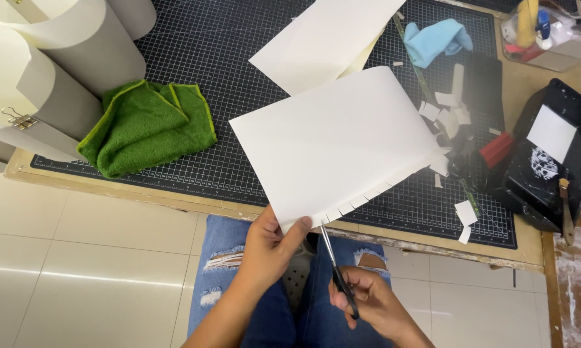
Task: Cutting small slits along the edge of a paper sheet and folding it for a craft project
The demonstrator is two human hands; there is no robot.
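Note:
My left hand (271,248) pinches the near corner of a folded white sheet of paper (335,142), holding it above the table edge. The sheet's lower edge is cut into a row of short fringe slits. Black-handled scissors (334,264) are held in my right hand (367,303), with the blades pointing up at the paper's edge beside my left thumb. Both hands hover over my lap in torn blue jeans.
A black gridded cutting mat (226,58) covers the wooden table. On it lie a green towel (145,125), another white sheet (322,38), a blue cloth (435,40) and paper scraps (448,116). Paper rolls (58,58) stand left; a black tray (551,154) sits right.

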